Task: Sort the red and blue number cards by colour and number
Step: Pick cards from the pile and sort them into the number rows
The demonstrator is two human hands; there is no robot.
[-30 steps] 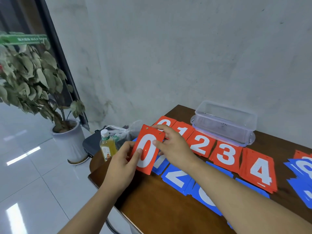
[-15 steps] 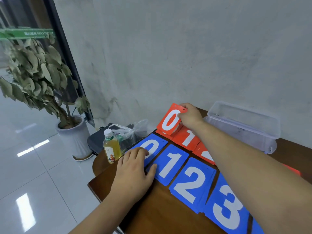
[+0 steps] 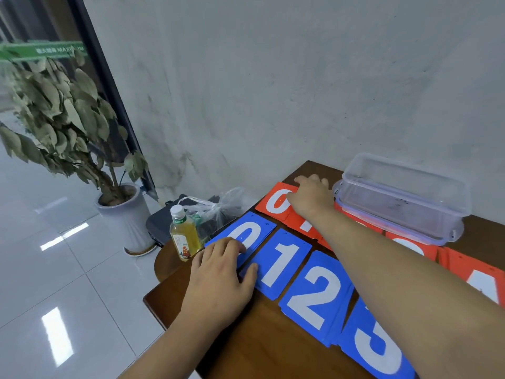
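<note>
White numerals marked the near row: blue 0 card (image 3: 247, 228), blue 1 card (image 3: 284, 261), blue 2 card (image 3: 314, 291), blue 3 card (image 3: 379, 348). Behind, the red card (image 3: 273, 201) showed 0. The green strip (image 3: 52, 50) at far left seemingly read MAXIMUM after blurred characters.

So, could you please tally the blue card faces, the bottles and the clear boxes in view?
Blue card faces: 4
Bottles: 1
Clear boxes: 1
Total: 6
</note>
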